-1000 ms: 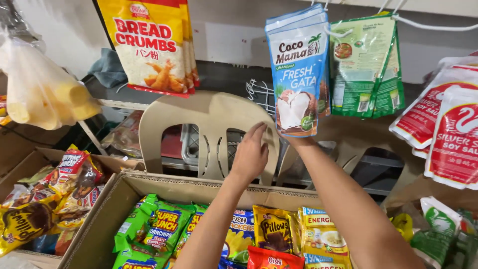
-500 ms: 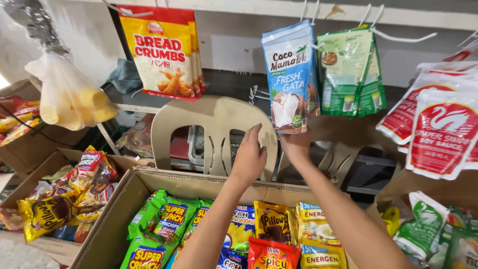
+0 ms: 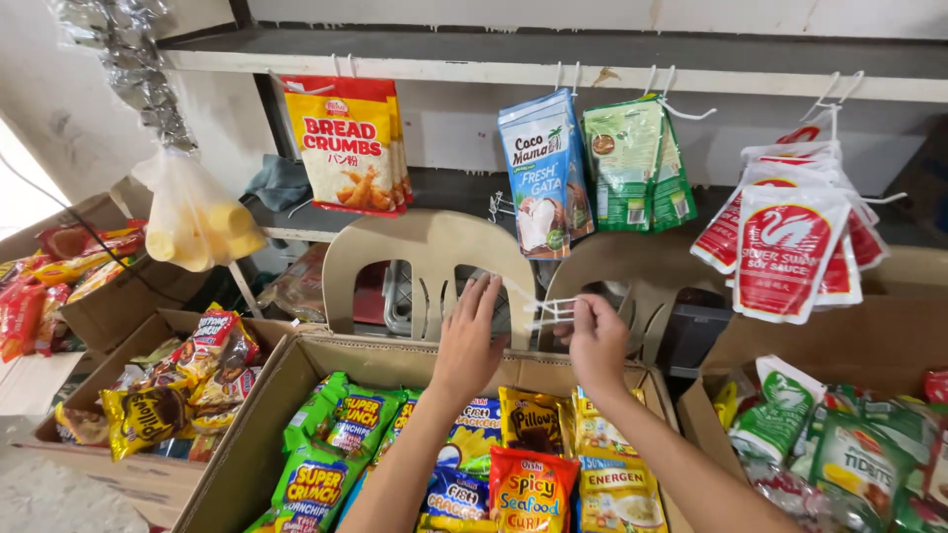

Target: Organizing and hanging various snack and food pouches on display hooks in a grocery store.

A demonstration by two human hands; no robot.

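Both grips pinch a white wire hook [image 3: 541, 306] between left hand [image 3: 468, 336] and right hand [image 3: 595, 338], long axis level, above the cardboard box [image 3: 415, 357].

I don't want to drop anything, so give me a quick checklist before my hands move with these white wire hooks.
1. Right hand pinching the white wire hooks: ok.
2. Left hand has a firm grip on their other end: cannot tell.
3. Hooks untangled from each other: cannot tell.
4. Empty hanger showing beside the green pouches: ok.
5. Cardboard box of snack packs below the hands, to catch a drop: ok.
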